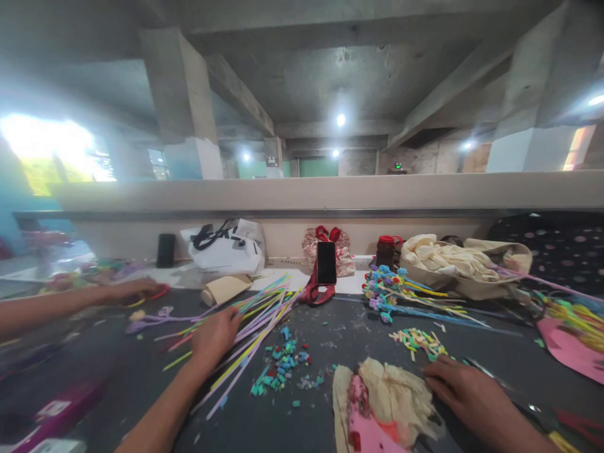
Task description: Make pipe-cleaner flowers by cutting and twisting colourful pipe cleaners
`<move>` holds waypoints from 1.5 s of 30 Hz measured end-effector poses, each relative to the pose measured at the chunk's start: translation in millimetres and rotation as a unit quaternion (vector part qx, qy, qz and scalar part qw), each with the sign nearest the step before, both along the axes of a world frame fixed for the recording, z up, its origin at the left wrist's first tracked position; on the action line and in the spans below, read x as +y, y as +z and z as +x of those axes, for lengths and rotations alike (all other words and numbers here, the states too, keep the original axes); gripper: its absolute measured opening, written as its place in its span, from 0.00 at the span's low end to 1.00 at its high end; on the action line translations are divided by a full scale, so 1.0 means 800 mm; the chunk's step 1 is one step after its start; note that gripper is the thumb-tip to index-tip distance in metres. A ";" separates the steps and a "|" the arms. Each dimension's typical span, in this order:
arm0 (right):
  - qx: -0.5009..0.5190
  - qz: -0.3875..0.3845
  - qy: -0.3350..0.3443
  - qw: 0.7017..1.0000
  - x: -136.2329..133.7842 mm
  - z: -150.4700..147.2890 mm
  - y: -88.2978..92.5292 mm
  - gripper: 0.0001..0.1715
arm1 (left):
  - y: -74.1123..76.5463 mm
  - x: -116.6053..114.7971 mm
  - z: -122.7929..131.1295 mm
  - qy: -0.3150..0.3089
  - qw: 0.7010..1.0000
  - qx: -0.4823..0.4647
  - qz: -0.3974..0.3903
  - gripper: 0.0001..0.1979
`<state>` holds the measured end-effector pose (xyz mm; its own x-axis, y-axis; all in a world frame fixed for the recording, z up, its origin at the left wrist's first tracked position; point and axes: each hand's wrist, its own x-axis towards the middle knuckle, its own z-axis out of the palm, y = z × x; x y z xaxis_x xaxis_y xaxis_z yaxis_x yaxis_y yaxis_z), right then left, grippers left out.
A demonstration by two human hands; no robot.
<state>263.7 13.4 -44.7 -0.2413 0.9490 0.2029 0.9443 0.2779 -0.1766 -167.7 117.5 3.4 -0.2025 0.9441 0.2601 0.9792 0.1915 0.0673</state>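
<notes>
My left hand [214, 336] lies over a fanned bundle of long pipe cleaners [255, 336] in yellow, lilac, pink and green. Its fingers are closed on some of them, though the fingertips are partly hidden. On the right, my right hand [460, 385] rests low on the dark table with fingers a little apart, and no held thing shows. It lies between a crumpled cream cloth [399, 396] and a pile of short pastel pieces [419, 343]. A pink sheet [372, 434] shows under the cloth. Between my hands are scattered teal and blue cut pieces [280, 371].
Another person's arm [94, 299] reaches in from the left. Toward the back are a white bag [226, 248], a cardboard roll [226, 289], an upright phone [326, 263], a red-lidded jar [385, 251] and a cloth-filled bag [453, 261]. Pipe-cleaner flowers [384, 292] lie right of centre.
</notes>
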 end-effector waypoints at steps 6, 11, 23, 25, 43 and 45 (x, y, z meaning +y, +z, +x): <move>0.013 -0.004 -0.020 1.000 0.003 0.008 -0.008 0.17 | 0.001 0.000 -0.005 0.011 0.999 -0.024 0.021 0.15; 0.031 -0.026 -0.027 0.999 0.009 0.016 -0.016 0.16 | -0.003 0.002 -0.008 -0.001 0.999 -0.052 0.014 0.15; 0.079 -0.025 -0.022 0.996 0.017 0.031 -0.032 0.16 | 0.000 0.001 -0.012 -0.017 0.991 -0.132 -0.007 0.12; 0.091 -0.024 -0.027 0.995 0.021 0.036 -0.040 0.16 | -0.002 0.004 -0.014 -0.030 0.986 -0.163 -0.015 0.12; 0.052 -0.020 -0.010 0.998 0.006 0.008 -0.004 0.16 | -0.008 0.002 -0.008 -0.050 0.992 -0.096 -0.057 0.12; 0.044 -0.016 -0.002 0.999 0.004 0.005 0.001 0.16 | -0.009 0.001 -0.005 -0.056 0.993 -0.084 -0.058 0.13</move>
